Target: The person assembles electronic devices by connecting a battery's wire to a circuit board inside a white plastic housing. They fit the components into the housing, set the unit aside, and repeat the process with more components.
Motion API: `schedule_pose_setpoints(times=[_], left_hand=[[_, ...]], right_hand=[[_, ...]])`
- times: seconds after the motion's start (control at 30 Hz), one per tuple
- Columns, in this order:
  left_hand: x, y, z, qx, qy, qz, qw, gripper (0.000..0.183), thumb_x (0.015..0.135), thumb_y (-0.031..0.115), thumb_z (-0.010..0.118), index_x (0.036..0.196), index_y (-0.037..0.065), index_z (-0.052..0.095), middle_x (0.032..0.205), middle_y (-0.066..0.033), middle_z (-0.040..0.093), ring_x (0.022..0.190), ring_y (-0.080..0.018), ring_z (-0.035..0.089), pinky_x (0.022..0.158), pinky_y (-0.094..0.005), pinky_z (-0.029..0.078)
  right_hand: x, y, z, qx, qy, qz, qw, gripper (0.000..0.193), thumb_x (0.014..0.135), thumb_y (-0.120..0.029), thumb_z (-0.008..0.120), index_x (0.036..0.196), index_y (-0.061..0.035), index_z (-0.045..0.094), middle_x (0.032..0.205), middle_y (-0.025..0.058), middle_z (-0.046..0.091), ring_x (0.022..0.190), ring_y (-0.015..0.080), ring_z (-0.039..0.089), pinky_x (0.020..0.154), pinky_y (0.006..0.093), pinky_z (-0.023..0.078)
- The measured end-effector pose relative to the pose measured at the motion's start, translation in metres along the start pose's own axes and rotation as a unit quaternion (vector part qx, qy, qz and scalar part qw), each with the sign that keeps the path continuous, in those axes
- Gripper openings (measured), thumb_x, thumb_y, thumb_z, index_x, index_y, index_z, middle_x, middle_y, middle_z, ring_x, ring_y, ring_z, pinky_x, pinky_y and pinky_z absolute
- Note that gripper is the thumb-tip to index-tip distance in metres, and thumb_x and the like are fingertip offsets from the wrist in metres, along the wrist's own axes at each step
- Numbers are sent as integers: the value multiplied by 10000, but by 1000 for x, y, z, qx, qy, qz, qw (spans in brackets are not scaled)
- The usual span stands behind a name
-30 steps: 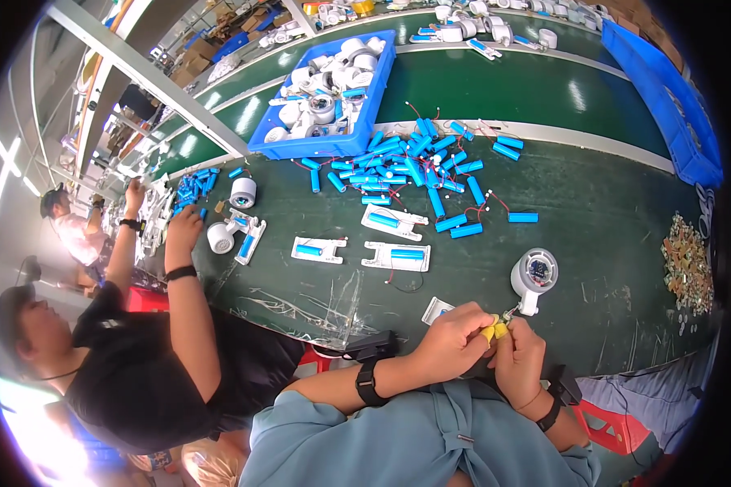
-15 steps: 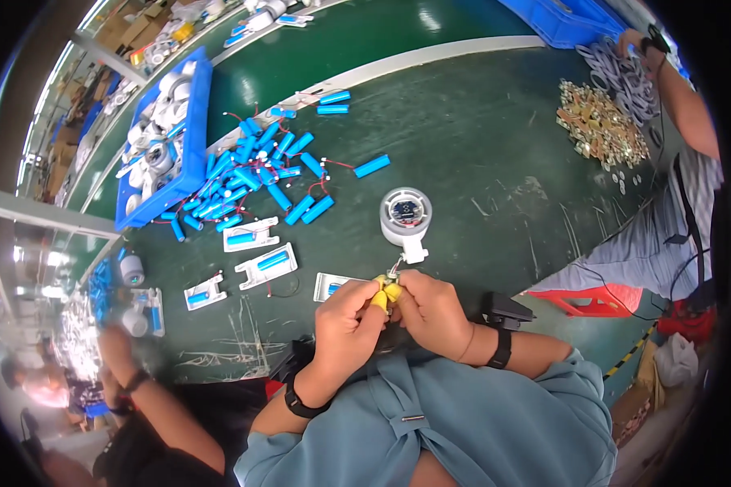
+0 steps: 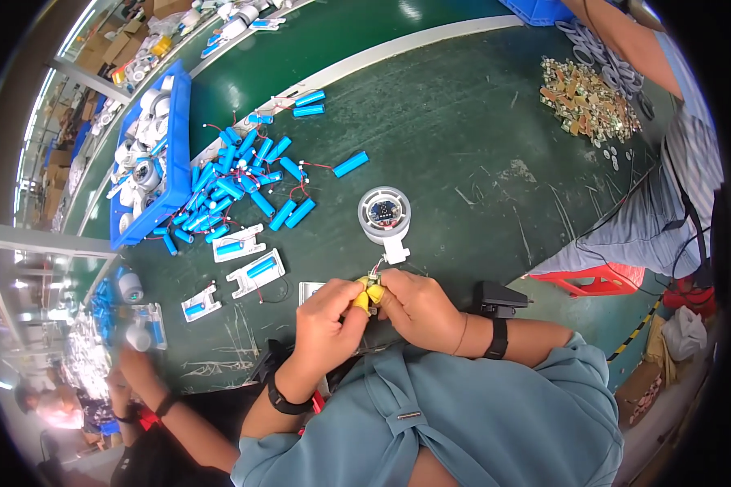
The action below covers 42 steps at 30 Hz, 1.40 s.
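My left hand (image 3: 326, 322) and my right hand (image 3: 422, 307) meet close in front of my body, with yellow covers on some fingertips. Both are closed in a pinch on a small wired part (image 3: 374, 277), mostly hidden by the fingers. Thin wires run from it to a round white device (image 3: 384, 213) just beyond, which has a dark circuit face and a white neck toward me. Beside my left hand lies a white tray-like housing (image 3: 307, 292), partly covered by that hand.
Blue cylindrical batteries (image 3: 229, 185) with red leads lie piled at left, near open white housings (image 3: 256, 274). A blue bin (image 3: 176, 134) holds white parts. Small metal-and-tan pieces (image 3: 589, 101) and grey rings (image 3: 605, 57) lie far right. Co-workers' arms (image 3: 633, 45) show at both sides.
The view has shifted, so the table things sit slightly further left. Both my hands keep their pinch on the small part. The right co-worker's arm has moved away from the grey rings, further up.
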State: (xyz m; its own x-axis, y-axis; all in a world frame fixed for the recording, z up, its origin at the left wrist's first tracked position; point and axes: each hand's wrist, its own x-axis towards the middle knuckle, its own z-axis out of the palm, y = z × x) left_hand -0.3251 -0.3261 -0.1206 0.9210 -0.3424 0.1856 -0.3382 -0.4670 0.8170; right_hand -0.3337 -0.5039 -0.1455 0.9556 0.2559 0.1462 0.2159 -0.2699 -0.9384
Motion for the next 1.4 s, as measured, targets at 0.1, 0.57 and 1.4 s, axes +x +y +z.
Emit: schedule_pose_setpoints(times=[0.1, 0.57, 1.4], left_hand=[[1, -6, -8, -79, -33, -47, 995, 289, 820, -120, 514, 1080, -50, 618, 912, -110, 636, 660, -128, 629, 587, -227, 516], [18, 11, 2, -54, -20, -169, 984, 191, 797, 7, 692, 981, -27, 652, 859, -76, 661, 647, -75, 626, 568, -218, 498], [-1, 3, -15, -45, -45, -169, 983, 221, 771, 4, 692, 985, -17, 641, 765, -36, 575, 558, -69, 512, 534, -227, 432]], right_hand=[[-1, 1, 2, -3, 20, -28, 999, 80, 905, -33, 549, 970, 12, 538, 779, 142, 626, 674, 273, 662, 599, 385, 512], [1, -1, 5, -28, 58, -20, 998, 177, 823, -66, 672, 900, -3, 526, 693, 136, 612, 594, 292, 626, 535, 364, 491], [32, -8, -43, -90, 91, -16, 992, 704, 727, -120, 784, 1311, 31, 422, 1254, 190, 475, 1171, 353, 490, 975, 393, 430]])
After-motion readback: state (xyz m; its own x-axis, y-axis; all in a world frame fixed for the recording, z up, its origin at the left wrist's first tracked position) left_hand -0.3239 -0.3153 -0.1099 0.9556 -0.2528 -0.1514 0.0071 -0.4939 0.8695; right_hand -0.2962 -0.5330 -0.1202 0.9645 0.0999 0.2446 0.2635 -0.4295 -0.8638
